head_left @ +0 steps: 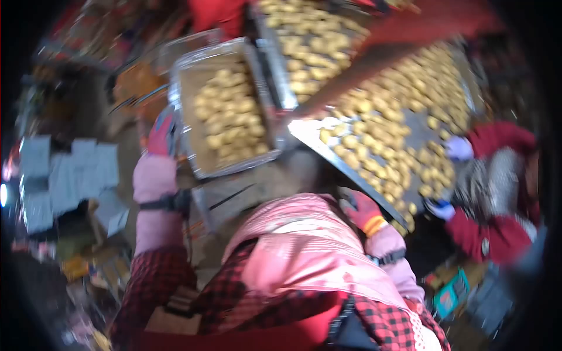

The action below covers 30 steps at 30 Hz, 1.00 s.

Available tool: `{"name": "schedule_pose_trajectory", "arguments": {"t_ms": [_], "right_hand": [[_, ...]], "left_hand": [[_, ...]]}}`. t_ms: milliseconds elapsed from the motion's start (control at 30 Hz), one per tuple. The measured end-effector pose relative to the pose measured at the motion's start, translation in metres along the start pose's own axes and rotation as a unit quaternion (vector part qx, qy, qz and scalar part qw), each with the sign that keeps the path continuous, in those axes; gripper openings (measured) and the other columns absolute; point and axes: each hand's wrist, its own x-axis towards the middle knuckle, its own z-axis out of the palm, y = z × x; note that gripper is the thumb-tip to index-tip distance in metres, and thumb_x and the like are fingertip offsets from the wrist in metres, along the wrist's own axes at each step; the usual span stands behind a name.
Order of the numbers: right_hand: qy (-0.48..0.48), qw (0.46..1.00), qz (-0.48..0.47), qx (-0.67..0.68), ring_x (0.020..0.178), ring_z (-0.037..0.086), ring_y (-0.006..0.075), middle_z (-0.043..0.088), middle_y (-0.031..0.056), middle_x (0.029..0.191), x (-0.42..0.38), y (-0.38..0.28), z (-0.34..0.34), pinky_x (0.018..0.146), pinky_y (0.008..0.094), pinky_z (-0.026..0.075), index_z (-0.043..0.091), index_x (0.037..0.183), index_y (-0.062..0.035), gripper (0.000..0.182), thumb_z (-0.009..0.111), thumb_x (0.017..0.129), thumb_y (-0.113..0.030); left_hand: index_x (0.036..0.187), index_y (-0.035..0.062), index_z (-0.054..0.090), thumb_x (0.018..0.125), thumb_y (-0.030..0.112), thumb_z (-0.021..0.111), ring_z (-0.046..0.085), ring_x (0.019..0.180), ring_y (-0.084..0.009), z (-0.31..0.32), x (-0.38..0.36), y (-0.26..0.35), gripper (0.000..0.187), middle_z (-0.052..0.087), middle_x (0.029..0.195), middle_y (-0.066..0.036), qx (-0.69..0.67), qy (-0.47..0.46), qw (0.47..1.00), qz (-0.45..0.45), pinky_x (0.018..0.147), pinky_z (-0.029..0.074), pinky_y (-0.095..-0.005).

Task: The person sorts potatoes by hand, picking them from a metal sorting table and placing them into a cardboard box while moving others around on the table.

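Observation:
The picture is blurred. My left hand [160, 133], in a red glove with a pink sleeve, grips the left edge of a foil tray [232, 169] filled with small yellow dough pieces [228, 114]. My right hand [360, 210], also in a red glove, sits against the near edge of a large dark tray [417, 126] covered with several of the same pieces. Whether it grips that edge is unclear. My pink apron and red checked clothing fill the lower middle.
A third tray of pieces [310, 47] lies at the top. A co-worker in red sleeves at the right has gloved hands [459, 147] on the large tray's far side. Pale square packets [70, 175] lie at the left. A teal box [448, 298] sits lower right.

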Motion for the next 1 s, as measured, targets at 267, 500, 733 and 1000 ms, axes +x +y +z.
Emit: {"name": "schedule_pose_trajectory", "arguments": {"t_ms": [267,500,733,1000], "right_hand": [[0.363,0.908,0.070,-0.197,0.114,0.055,0.0367,0.059,0.0184,0.124,0.032,0.076,-0.014,0.094,0.0469,0.045,0.058,0.128,-0.0111,0.046,0.062,0.083,-0.024],[0.294,0.935,0.022,-0.199,0.132,0.043,0.0315,0.046,0.0147,0.143,0.101,0.070,-0.022,0.108,0.0558,0.027,0.047,0.140,-0.0180,0.063,0.057,0.085,-0.047],[0.292,0.890,0.291,-0.195,0.139,0.034,0.0338,0.039,0.0126,0.149,0.099,0.173,-0.108,0.114,0.0560,0.019,0.041,0.146,-0.0182,0.073,0.053,0.086,-0.058],[0.427,0.901,0.007,0.070,0.095,0.063,0.0360,0.063,0.0186,0.110,-0.062,0.115,-0.016,0.082,0.0431,0.051,0.060,0.122,-0.0060,0.044,0.066,0.083,-0.025]], "left_hand": [[0.139,-0.0024,0.046,0.096,0.015,0.056,0.049,0.127,-0.0209,0.212,-0.114,-0.051,0.047,0.053,0.138,-0.011,0.132,-0.474,0.856,-0.158,0.108,0.038,-0.0339],[0.144,0.0108,0.041,0.082,0.038,0.069,0.034,0.134,-0.0461,0.334,-0.100,-0.124,0.074,0.038,0.144,-0.026,0.591,-0.395,0.644,0.285,0.112,0.028,-0.0512],[0.143,0.0181,0.043,0.077,0.042,0.070,0.023,0.136,-0.0532,0.408,-0.135,-0.163,0.075,0.032,0.148,-0.026,0.605,-0.496,0.529,0.329,0.110,0.024,-0.0605],[0.146,0.0116,0.042,0.089,0.056,0.055,0.032,0.138,-0.0436,0.517,0.039,-0.140,0.074,0.037,0.149,-0.026,0.670,-0.117,0.651,0.336,0.117,0.019,-0.0501]]}}
